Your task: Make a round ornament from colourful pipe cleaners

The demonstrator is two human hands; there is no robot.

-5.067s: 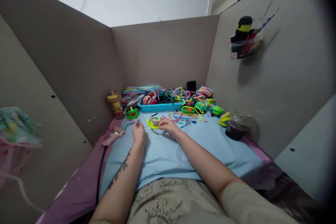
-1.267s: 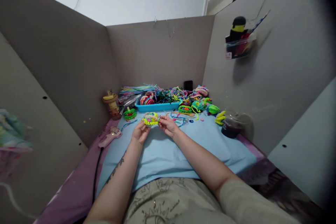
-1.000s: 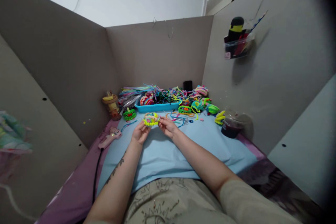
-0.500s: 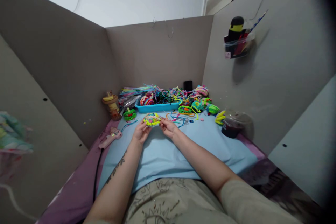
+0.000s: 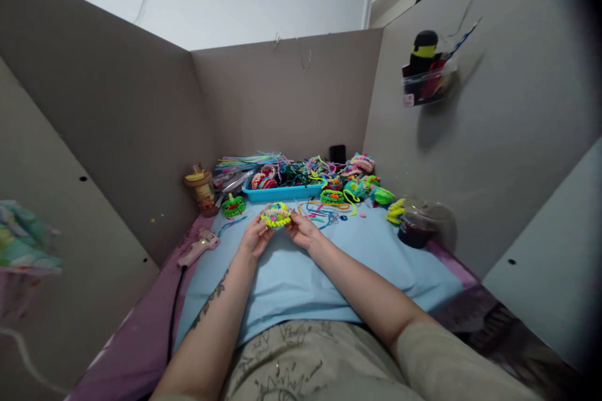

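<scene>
Between both hands, above the light blue cloth (image 5: 320, 282), is a small rounded pipe-cleaner craft piece (image 5: 276, 215), bright yellow-green at its edge with pink and blue bits. My left hand (image 5: 256, 235) grips its left side, fingers closed. On the opposite side, my right hand (image 5: 302, 230) pinches the edge. Just beyond the right hand lie scissors (image 5: 333, 219) and loose orange, blue and yellow pipe cleaners (image 5: 311, 207). A green craft figure (image 5: 233, 205) with a red mouth stands to the left of the piece.
At the back, a blue tray (image 5: 285, 192) holds tangled pipe cleaners. Several colourful finished pieces (image 5: 362, 185) sit right of it. A pink glue gun (image 5: 198, 249) with a black cord lies left, near a cup (image 5: 201, 189). A dark tub (image 5: 414, 232) stands right. Grey panels surround the table.
The craft piece has shifted slightly right and tilted a little between my fingers. Both hands keep their hold on it; the things on the table stay as they were.
</scene>
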